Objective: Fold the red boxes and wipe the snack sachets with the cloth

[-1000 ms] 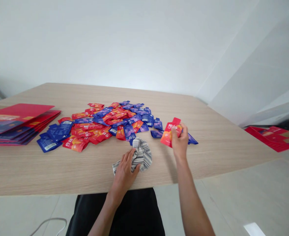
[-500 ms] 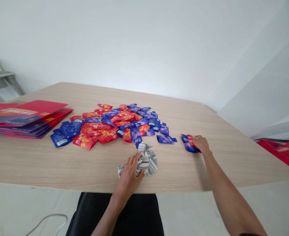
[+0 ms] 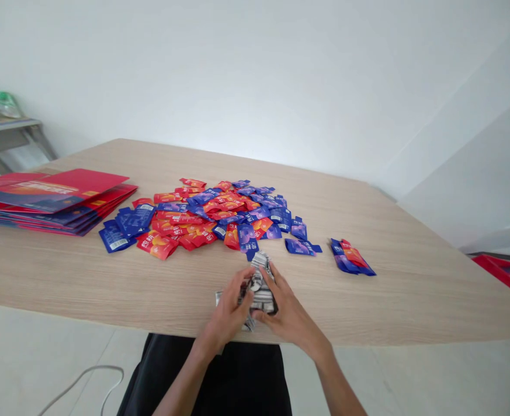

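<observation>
Striped cloth (image 3: 263,298) between left hand (image 3: 231,309), holding it, and right hand (image 3: 288,313), spread against it, grip unclear from here. Packet pile (image 3: 226,203) beyond cloth.

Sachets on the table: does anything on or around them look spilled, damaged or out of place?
No spill or damage shows. The small red-and-blue sachet stack looks stray, lying apart, right of the mixed sachet heap; the striped cloth looks bunched rather than flat.

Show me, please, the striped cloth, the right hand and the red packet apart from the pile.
Striped cloth (image 3: 262,297): head view, its crumpled middle.
Right hand (image 3: 289,315): head view, its back.
Red packet (image 3: 353,253): head view, its upper face.
</observation>
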Available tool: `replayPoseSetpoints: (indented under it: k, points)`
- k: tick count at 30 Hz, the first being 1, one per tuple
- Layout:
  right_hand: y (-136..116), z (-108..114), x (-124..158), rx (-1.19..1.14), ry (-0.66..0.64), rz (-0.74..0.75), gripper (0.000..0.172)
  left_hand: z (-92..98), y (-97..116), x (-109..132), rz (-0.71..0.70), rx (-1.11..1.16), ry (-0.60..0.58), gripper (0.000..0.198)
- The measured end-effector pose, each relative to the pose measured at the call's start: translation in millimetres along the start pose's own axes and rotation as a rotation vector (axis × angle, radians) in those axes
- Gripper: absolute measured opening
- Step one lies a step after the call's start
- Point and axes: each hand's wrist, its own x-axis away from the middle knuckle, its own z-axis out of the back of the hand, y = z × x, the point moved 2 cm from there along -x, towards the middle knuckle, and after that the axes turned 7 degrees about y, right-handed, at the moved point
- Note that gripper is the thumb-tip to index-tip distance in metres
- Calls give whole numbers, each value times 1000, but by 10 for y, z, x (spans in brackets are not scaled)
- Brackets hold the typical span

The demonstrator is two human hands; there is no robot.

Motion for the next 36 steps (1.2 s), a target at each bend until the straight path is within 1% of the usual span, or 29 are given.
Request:
replayPoseSetpoints:
  k: [1,2,3,5,6,8,9,10,11,12,14,15,19,22,24,26,28,32,34,35,36]
  points:
    - [-63,-105,-6,45,26,-20,98,114,7,-35,8,19,-5,45]
    - [-108,-187,-27,91,72,-44,98,258,7,-83,1,-4,13,45]
    - [-146,-250,-54,135,128,-65,98,430,-3,-143,-20,-72,61,45]
    - [-225,-345,-103,207,231,-84,101,813,-49,-285,-52,-323,218,47]
    - [-273,-385,-118,235,270,-80,104,1001,-86,-358,-20,-471,309,48]
    - [-386,-460,-133,271,318,-60,106,1315,-176,-486,160,-741,463,53]
    - [-445,-495,-136,280,331,-50,104,1424,-215,-536,263,-843,505,59]
    - [-499,-525,-138,283,344,-43,99,1496,-245,-576,348,-920,516,65]
    - [-546,-549,-143,280,360,-40,90,1535,-262,-607,402,-978,500,70]
    - [-583,-566,-150,273,376,-42,79,1546,-268,-629,426,-1020,467,72]
    - [-623,-575,-175,249,404,-56,57,1527,-247,-638,422,-1080,405,69]
    - [-628,-569,-192,236,408,-62,51,1510,-227,-625,414,-1100,392,66]
    - [-587,-521,-243,198,369,-41,47,1467,-139,-499,377,-1146,386,53]
    - [-532,-496,-237,159,369,-17,45,1473,-86,-376,312,-1157,399,55]
    - [-498,-490,-219,123,384,-11,44,1510,-60,-310,259,-1142,417,55]
    - [-475,-478,-202,70,397,-4,43,1596,-51,-267,223,-1110,462,54]
    - [-462,-449,-193,-17,422,2,41,1734,-71,-242,218,-1055,526,55]
    - [-452,-339,-176,-305,535,-29,29,2033,-174,-156,325,-876,683,58]
    - [-467,-288,-149,-461,583,-57,25,2067,-201,-61,366,-750,782,59]
    - [-487,-267,-130,-527,606,-67,23,2026,-198,-3,367,-669,825,59]
    - [-516,-249,-108,-579,631,-69,22,1941,-185,58,359,-567,857,60]
